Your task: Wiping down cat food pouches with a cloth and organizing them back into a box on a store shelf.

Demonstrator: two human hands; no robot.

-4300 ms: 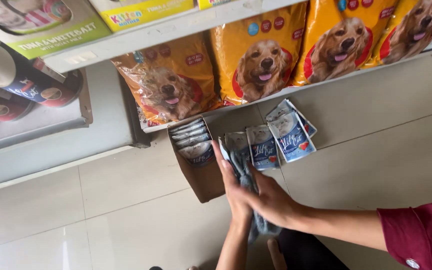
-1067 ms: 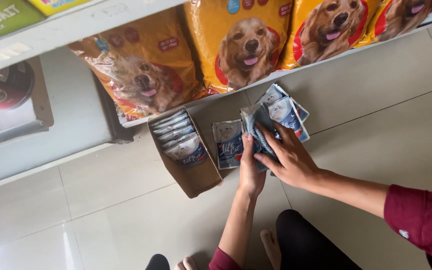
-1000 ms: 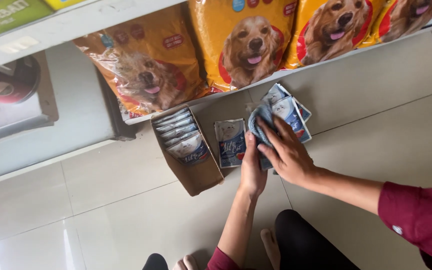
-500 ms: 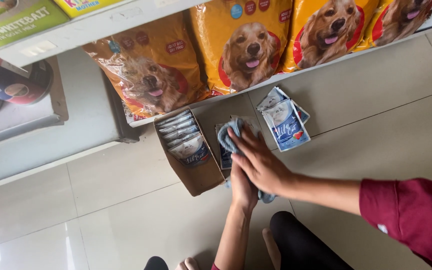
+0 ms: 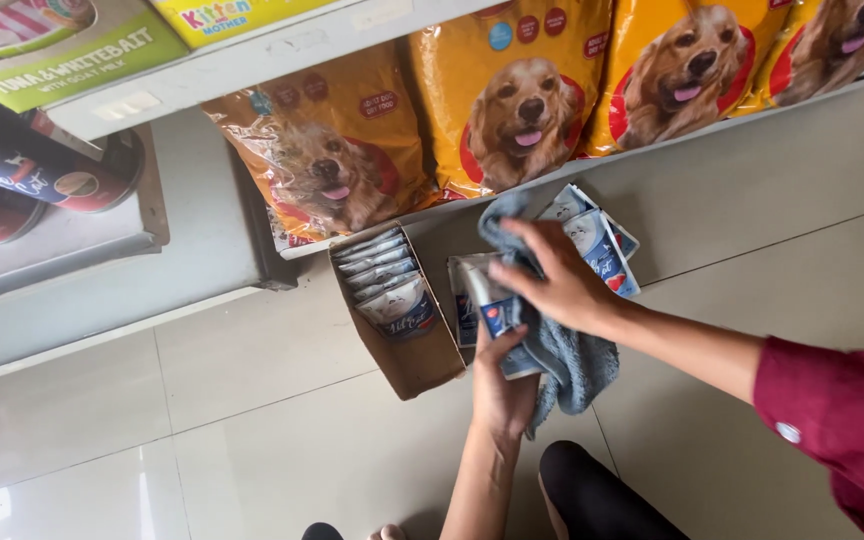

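Gripping pouch [image 5: 497,318], cloth [image 5: 567,360]: both hands

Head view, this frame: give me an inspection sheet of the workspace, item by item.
Surface: pale tiled floor, glossy.
Job's things: blue-grey cloth draped over a pet-food pouch; more pouches fanned on the floor.
Clutter: open cardboard box with pouches standing in a row inside.
Grips: left hand holds the pouch from below; right hand presses the cloth onto it.
Cables: nothing seen.
Surroundings: low shelf lined with orange dog-food bags; cans at left.
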